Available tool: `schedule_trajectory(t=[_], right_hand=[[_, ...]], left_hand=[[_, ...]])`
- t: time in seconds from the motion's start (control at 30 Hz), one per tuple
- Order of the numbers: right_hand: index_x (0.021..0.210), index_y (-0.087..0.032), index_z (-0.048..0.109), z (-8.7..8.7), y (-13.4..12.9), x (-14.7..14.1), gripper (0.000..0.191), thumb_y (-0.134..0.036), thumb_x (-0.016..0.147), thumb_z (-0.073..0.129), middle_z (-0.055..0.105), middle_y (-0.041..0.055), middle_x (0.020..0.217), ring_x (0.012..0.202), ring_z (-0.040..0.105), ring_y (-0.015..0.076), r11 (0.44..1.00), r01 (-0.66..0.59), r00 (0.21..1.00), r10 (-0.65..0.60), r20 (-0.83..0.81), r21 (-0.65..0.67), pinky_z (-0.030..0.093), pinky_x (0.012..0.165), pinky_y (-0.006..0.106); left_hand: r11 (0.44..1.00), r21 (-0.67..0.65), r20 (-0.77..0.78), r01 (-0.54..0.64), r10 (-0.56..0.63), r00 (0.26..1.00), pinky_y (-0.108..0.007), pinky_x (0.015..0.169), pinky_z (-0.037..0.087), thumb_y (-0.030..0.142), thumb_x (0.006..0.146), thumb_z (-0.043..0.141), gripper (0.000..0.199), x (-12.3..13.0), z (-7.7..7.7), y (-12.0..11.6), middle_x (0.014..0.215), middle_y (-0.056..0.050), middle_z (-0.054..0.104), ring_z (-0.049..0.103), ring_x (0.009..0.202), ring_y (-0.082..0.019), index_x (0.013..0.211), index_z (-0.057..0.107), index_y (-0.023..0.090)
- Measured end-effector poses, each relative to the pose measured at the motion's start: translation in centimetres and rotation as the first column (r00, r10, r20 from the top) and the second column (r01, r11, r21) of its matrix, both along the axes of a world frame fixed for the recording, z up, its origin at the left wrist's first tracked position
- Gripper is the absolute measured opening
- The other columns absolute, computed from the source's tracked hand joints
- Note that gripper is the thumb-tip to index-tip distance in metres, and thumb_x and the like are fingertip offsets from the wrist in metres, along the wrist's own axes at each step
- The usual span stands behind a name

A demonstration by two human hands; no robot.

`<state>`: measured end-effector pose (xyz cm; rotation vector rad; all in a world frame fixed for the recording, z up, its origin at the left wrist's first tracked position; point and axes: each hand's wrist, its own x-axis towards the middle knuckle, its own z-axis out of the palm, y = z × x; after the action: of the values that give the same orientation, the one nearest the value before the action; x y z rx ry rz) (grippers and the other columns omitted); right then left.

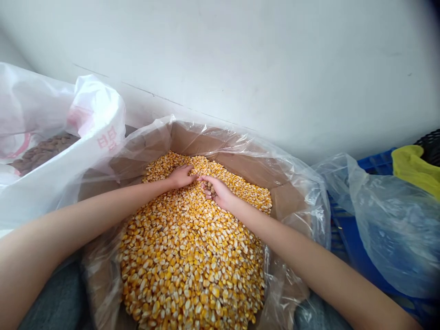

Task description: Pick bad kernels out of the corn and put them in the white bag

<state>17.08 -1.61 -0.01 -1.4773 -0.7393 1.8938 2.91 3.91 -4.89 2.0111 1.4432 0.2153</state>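
Observation:
Yellow and white corn kernels (192, 256) fill a cardboard box lined with a clear plastic bag (288, 176). Near the far side of the heap, my left hand (182, 176) rests palm down on the kernels, fingers apart. My right hand (218, 191) is beside it, palm turned up and fingers curled around several small brown pieces (209, 187), too small to name. The fingertips of both hands meet or nearly meet over the corn.
At the left stands an open white sack (99, 133) with brown lumps (46, 151) inside. On the right are a blue crate (357, 256), a clear plastic bag (398, 224) and a yellow cloth or glove (415, 167). A pale wall (240, 59) rises behind the box.

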Motion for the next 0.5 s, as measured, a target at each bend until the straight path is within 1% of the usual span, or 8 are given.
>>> schedule_trajectory(t=[0.1,0.17,0.27,0.37,0.5], right_hand=[[0.075,-0.017,0.055,0.3,0.1,0.0,0.017,-0.03,0.065,0.051,0.043,-0.0057,0.056,0.036,0.028,0.0009,1.0,-0.001,1.0,0.001,-0.029,-0.004,0.018,0.035,0.016],[0.075,-0.017,0.054,0.5,0.3,0.0,0.016,-0.029,0.066,0.051,0.043,-0.0057,0.055,0.036,0.029,0.0011,1.0,0.007,0.999,-0.007,-0.041,-0.011,0.018,0.034,0.016],[0.074,-0.016,0.053,0.8,0.6,0.0,0.014,-0.028,0.067,0.05,0.044,-0.0055,0.054,0.036,0.028,0.0011,0.999,0.032,0.998,-0.033,-0.054,-0.025,0.018,0.034,0.016],[0.074,-0.016,0.052,1.0,0.9,0.2,0.012,-0.027,0.068,0.049,0.043,-0.0058,0.052,0.035,0.027,0.0011,0.999,0.04,0.996,-0.043,-0.083,-0.03,0.017,0.033,0.015],[0.075,-0.016,0.052,1.7,1.3,0.6,0.012,-0.026,0.068,0.049,0.043,-0.0058,0.052,0.034,0.026,0.001,0.999,0.04,0.99,-0.039,-0.132,0.002,0.016,0.033,0.016]], left_hand=[[0.994,-0.095,0.077,-0.052,0.059,0.995,-0.029,0.095,0.025,0.048,0.072,0.036,0.056,0.4,0.1,-0.6,0.126,-0.009,0.039,0.035,0.115,-0.021,0.116,0.043,0.014],[0.983,-0.161,0.13,-0.092,0.114,0.985,-0.029,0.094,0.026,0.051,0.071,0.036,0.058,0.6,0.4,-1.2,0.126,-0.008,0.039,0.035,0.114,-0.022,0.116,0.043,0.015],[0.963,-0.241,0.193,-0.122,0.171,0.966,-0.03,0.091,0.03,0.054,0.072,0.032,0.056,1.1,1.0,-2.3,0.12,-0.005,0.047,0.041,0.109,-0.022,0.112,0.048,0.019],[0.961,-0.244,0.202,-0.128,0.18,0.963,-0.03,0.085,0.035,0.054,0.074,0.029,0.051,1.7,1.7,-3.7,0.112,-0.003,0.054,0.048,0.101,-0.022,0.108,0.051,0.023],[0.959,-0.225,0.195,-0.17,0.215,0.957,-0.03,0.08,0.038,0.05,0.076,0.028,0.046,2.7,2.7,-5.4,0.106,-0.003,0.057,0.052,0.094,-0.022,0.101,0.055,0.022]])
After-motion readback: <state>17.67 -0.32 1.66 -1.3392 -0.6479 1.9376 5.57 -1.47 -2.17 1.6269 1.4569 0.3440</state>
